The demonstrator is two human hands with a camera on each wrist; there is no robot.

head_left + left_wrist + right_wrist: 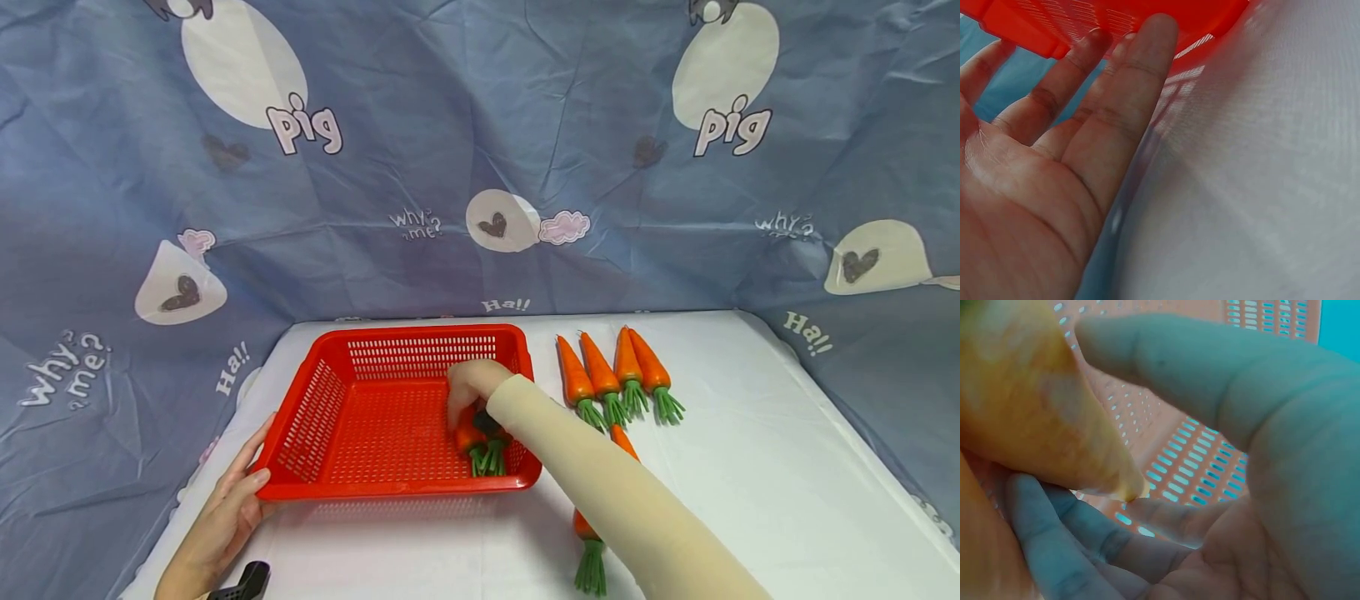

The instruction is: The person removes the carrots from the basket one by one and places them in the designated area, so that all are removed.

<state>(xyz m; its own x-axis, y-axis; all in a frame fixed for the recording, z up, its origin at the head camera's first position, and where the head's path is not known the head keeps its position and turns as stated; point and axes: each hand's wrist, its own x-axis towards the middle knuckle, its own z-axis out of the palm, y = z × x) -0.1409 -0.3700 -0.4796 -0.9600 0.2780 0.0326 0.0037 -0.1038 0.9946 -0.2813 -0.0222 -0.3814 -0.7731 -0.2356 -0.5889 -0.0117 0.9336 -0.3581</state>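
Note:
At the left front corner of a red basket, my left hand holds it, thumb over the rim. In the left wrist view the extended fingers touch the basket's outer side. My right hand reaches inside the basket's right part, beside a carrot with green stems. The right wrist view shows that carrot tapering toward the palm, thumb and fingers spread apart around it. Another carrot lies alongside; the wrist partly hides both from above.
Several carrots lie on the white-covered table right of the basket, including a carrot in a row at the back. One carrot and another carrot are partly hidden by my right sleeve. A printed blue curtain stands behind.

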